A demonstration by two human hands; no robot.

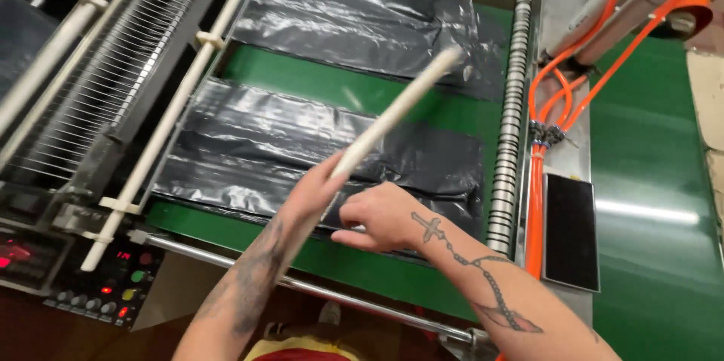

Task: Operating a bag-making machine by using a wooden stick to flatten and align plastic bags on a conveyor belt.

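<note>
Left hand [313, 189]: fingers curling tightly around a pale wooden stick [396, 108], which is angling up over the near stack of black plastic bags [302, 154] lying along the green conveyor belt [362, 93] near its front edge. Right hand [381, 218]: fingers pressing together, touching that stack. A second black stack [362, 26] is lying toward the far edge.

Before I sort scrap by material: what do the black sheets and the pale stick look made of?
Black sheets: thin plastic film, glossy, wrinkled with sheen. Pale stick in the left hand: looks like matte wood or plastic; motion blur leaves it open.
</note>
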